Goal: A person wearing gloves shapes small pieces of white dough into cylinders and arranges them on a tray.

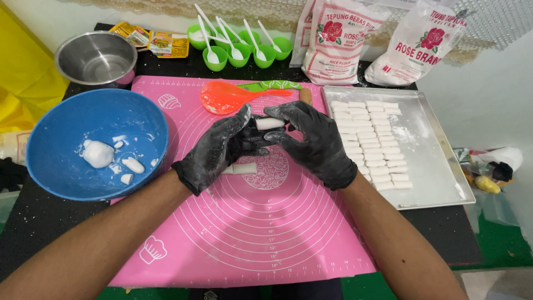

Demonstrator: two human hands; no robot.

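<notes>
Left hand in black, flour-dusted glove (217, 149), curled with fingers pressed around one end of short white dough stick (270, 123); right hand in black glove (316, 141) pinching the other end between thumb and fingertips. Stick held in the air above pink silicone baking mat (250, 233), just in front of orange plastic rice paddle (230, 98). Second white dough piece (242, 168) lying on the mat under the left hand. Rows of finished white sticks (372, 141) on floured metal tray (438, 166) to the right; blue plastic bowl (50, 139) with leftover dough lumps to the left. Best done, probably, with light, even finger pressure, so as to match thickness and length to the pieces on the tray without flattening or tearing.
</notes>
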